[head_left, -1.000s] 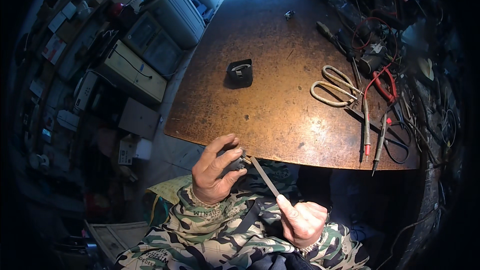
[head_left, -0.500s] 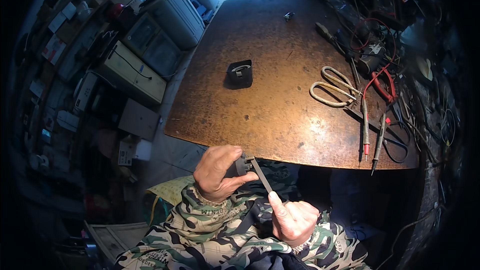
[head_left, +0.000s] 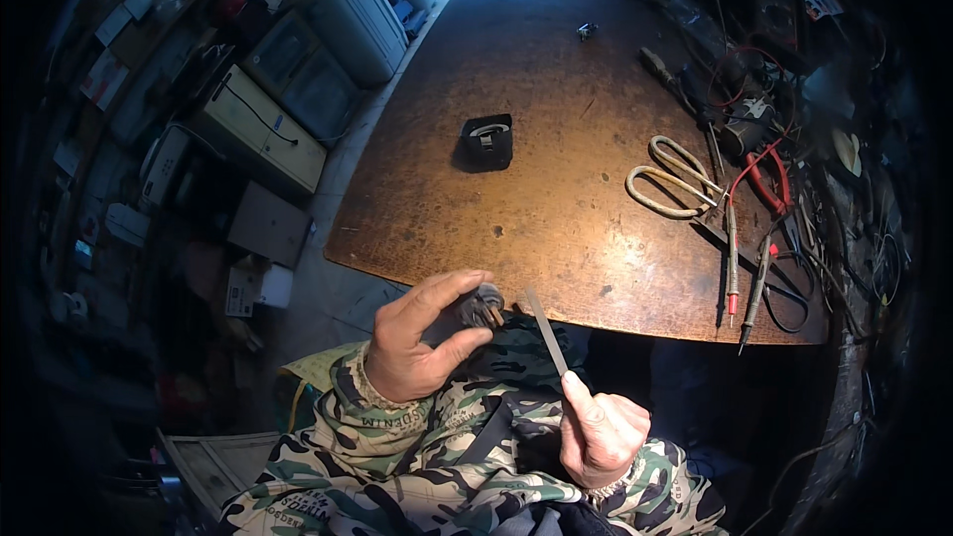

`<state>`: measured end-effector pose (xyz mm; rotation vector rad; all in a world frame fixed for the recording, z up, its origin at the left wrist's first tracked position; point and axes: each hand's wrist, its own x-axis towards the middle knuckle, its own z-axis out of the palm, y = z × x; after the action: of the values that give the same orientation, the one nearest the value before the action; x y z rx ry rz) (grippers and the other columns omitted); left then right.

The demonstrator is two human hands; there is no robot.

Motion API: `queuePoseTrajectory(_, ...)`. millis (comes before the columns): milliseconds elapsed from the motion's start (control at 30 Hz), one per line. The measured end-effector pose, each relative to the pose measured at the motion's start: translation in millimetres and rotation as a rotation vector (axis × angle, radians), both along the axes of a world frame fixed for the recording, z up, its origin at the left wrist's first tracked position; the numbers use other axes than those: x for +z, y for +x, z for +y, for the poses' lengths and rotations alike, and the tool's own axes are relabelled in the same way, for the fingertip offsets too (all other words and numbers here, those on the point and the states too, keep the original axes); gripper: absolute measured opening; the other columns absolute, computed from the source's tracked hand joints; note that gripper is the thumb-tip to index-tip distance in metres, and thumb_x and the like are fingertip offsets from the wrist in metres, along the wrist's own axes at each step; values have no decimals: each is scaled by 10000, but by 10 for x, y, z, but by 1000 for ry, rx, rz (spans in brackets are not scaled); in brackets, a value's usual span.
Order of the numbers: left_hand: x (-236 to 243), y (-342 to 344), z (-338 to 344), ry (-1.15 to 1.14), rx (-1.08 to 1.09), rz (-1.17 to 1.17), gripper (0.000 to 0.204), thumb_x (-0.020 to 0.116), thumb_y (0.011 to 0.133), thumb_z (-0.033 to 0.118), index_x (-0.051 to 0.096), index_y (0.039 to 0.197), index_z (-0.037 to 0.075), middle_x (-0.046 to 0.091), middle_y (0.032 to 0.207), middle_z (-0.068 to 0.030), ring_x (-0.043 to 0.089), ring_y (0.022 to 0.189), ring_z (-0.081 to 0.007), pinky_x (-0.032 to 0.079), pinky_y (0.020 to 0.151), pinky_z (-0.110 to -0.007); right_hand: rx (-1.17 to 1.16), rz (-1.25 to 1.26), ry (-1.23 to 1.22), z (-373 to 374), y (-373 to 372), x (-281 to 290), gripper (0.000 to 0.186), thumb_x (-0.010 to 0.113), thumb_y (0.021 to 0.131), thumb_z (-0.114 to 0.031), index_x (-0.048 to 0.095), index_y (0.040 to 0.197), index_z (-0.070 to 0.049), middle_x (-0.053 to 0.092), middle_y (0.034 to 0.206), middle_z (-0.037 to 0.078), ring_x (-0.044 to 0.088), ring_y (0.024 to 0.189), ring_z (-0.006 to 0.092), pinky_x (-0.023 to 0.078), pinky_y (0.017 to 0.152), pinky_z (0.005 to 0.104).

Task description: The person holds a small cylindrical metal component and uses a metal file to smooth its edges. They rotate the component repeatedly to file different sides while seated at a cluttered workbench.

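My left hand (head_left: pixel 419 335) grips a small dark round part with brass-coloured prongs (head_left: pixel 482 308) between thumb and fingers, just off the table's front edge. The prongs point to the right, and the part looks slightly blurred. In my right hand (head_left: pixel 602 434) is a thin flat metal file (head_left: pixel 548 330), its handle end hidden by my closed fingers. The index finger lies along it. Its tip slants up and left toward the table edge, apart from the part's prongs.
On the wooden table (head_left: pixel 397 218) stands a black square housing (head_left: pixel 486 143) with a round opening. To the right lie large scissors (head_left: pixel 665 179), red-handled pliers (head_left: pixel 768 179), meter probes (head_left: pixel 733 268) and tangled cables. A small metal piece (head_left: pixel 586 31) sits far back. Shelves and cabinets line the left.
The file has come away from the prongs, moving right. My left hand has shifted slightly left and turned the dark part. The whole view has tilted a little.
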<state>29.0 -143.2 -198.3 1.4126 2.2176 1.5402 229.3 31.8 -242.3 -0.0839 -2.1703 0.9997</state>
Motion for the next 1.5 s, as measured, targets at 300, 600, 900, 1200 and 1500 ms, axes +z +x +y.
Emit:
queuePoseTrajectory(300, 157, -260, 192, -50, -167, -111, 491, 718, 976, 171, 670, 1403, -66, 570, 1520, -268, 626, 1365, -335, 502, 1151, -433, 61, -2, -39, 55, 21, 18, 550, 796, 768, 105, 782, 1307, 0, 477, 594, 49, 525, 469, 211, 425, 485, 344)
queuePoseTrajectory(600, 303, -462, 287, -206, -270, 16, 658, 938, 842, 158, 690, 1428, -11, 732, 1310, -177, 665, 1294, -339, 539, 1080, -439, 164, -229, -530, 79, 113, 44, 366, 759, 961, 55, 760, 1327, 45, 833, 1099, 213, 814, 849, 213, 610, 796, 269)
queuePoseTrajectory(900, 323, -761, 300, -341, -382, 180, 670, 938, 831, 171, 708, 1454, 85, 700, 1353, -129, 632, 1218, -314, 476, 1084, -472, 210, -325, -686, 152, 112, -27, 345, 719, 1016, 36, 740, 1360, 53, 814, 1037, 136, 708, 816, 100, 555, 760, 243)
queuePoseTrajectory(1200, 233, -692, 294, -250, -235, 226, 687, 965, 826, 274, 709, 1406, 11, 729, 1237, -165, 661, 1183, -344, 539, 1012, -468, 221, -292, -634, 144, -21, 76, 346, 709, 1021, 37, 737, 1366, 58, 792, 965, 99, 664, 766, 82, 526, 712, 232)
queuePoseTrajectory(1500, 146, -738, 346, -197, -237, 230, 633, 977, 794, 304, 762, 1309, 5, 746, 1192, -160, 685, 1105, -335, 549, 949, -454, 164, -273, -582, -28, -78, 5, 341, 738, 984, 65, 758, 1324, 55, 819, 1170, 241, 831, 1027, 255, 618, 911, 299)
